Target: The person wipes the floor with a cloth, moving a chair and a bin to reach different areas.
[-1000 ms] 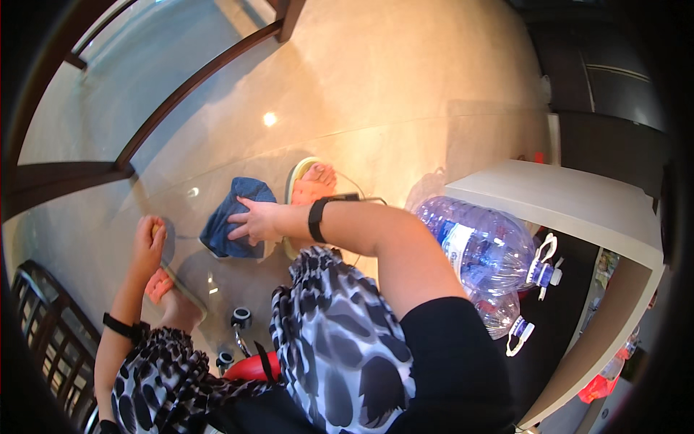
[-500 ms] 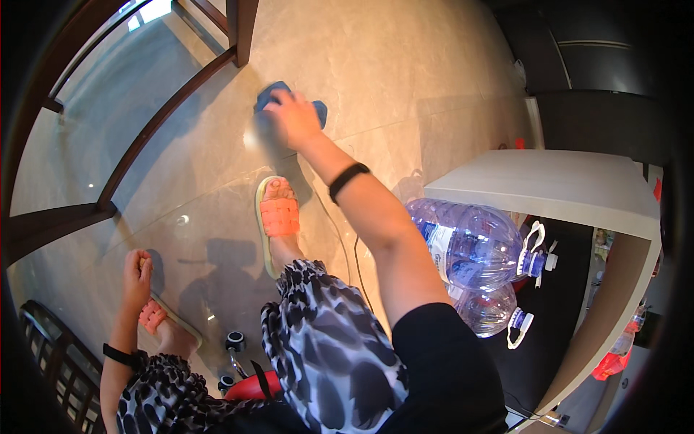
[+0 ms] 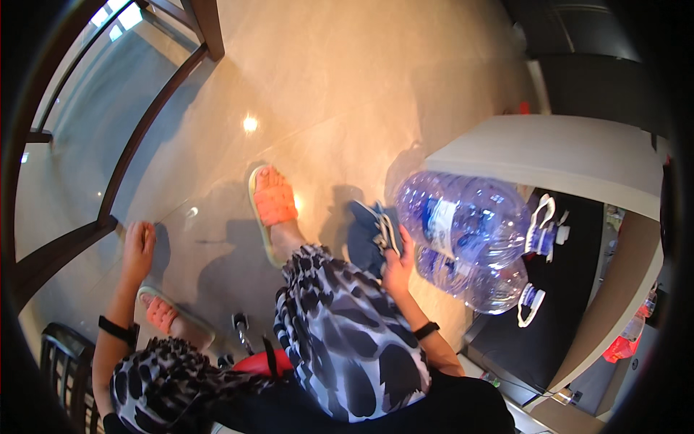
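Gripping blue cloth [image 3: 366, 239], right hand [image 3: 397, 271] clasped, left hand [image 3: 139, 246] loosely curled, contents unclear

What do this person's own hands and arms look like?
The left hand and right hand are ungloved. A left wristband and a right wristband, both black, are worn. The body is in a black top.

I see a shiny tan floor [image 3: 340, 87] with a bright spot of light [image 3: 250, 124], brown wooden furniture [image 3: 69, 248] on my left, and a white cabinet [image 3: 557, 148] on my right.
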The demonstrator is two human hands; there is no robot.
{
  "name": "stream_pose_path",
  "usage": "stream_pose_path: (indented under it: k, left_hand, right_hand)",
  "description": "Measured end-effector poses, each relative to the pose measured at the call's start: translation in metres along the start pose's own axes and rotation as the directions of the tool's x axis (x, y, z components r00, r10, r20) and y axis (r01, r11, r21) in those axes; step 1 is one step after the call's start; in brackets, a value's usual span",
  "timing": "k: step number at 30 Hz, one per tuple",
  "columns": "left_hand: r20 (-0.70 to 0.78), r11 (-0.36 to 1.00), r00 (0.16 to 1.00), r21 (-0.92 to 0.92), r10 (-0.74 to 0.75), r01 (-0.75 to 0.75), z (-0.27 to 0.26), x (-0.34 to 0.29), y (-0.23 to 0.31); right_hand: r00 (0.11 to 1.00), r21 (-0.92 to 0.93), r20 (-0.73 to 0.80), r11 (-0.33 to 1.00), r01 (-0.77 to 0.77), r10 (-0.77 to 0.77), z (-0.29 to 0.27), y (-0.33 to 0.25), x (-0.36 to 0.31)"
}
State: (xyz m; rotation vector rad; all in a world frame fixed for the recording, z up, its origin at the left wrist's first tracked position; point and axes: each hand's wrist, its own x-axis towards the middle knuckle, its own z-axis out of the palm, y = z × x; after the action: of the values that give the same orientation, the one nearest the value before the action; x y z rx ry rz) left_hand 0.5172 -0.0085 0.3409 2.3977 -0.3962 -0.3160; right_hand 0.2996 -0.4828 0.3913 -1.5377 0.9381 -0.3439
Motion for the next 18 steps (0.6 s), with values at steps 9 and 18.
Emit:
stream_pose_path:
  k: [9,18]
  left_hand:
    - [0.158,0.985,0.976,-0.063,-0.148,0.160,-0.009,0.016,0.029]
    - [0.160,0.994,0.983,0.065,-0.094,0.085,-0.004,0.008,0.040]
  right_hand:
    - [0.449,-0.343,-0.718,0.292,-0.893,0.531,0.015,0.210,-0.013]
    - [0.383,-0.088,-0.732,0.478,-0.874,0.564,0.136,0.108,0.149]
